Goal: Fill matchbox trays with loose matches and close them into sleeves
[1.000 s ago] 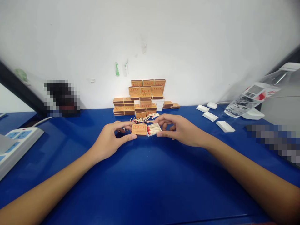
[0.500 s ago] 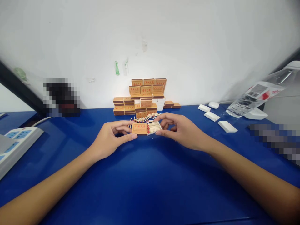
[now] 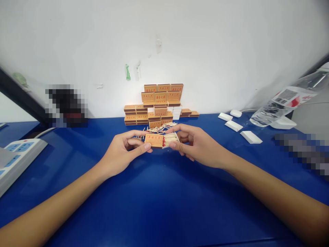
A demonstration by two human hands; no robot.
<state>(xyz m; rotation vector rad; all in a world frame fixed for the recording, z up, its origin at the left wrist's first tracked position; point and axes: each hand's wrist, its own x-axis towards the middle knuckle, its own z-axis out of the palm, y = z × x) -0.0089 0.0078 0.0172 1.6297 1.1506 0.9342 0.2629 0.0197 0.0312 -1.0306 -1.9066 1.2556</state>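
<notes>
A partly opened matchbox [image 3: 154,140] is held between my two hands above the blue table. My left hand [image 3: 125,149] is closed on its orange sleeve, thumb in front and fingers behind. At the other end my right hand [image 3: 196,145] grips the white inner tray [image 3: 177,137] by its edges. Red-tipped matches [image 3: 169,139] lie in the part of the tray that sticks out. Just behind the box, a heap of loose matches [image 3: 160,129] is spread on the table. Stacked matchboxes [image 3: 160,97] rise behind that heap against the wall.
Several white trays [image 3: 233,126] lie at the right, near a white rounded case [image 3: 235,113]. A tilted plastic bottle [image 3: 272,106] stands beyond them. At the left edge is a power strip [image 3: 25,156] with a cable. A white wall [image 3: 218,51] borders the table's back.
Both hands still hold the matchbox. My right thumb and fingers have shifted slightly along the tray. The view has moved a little.
</notes>
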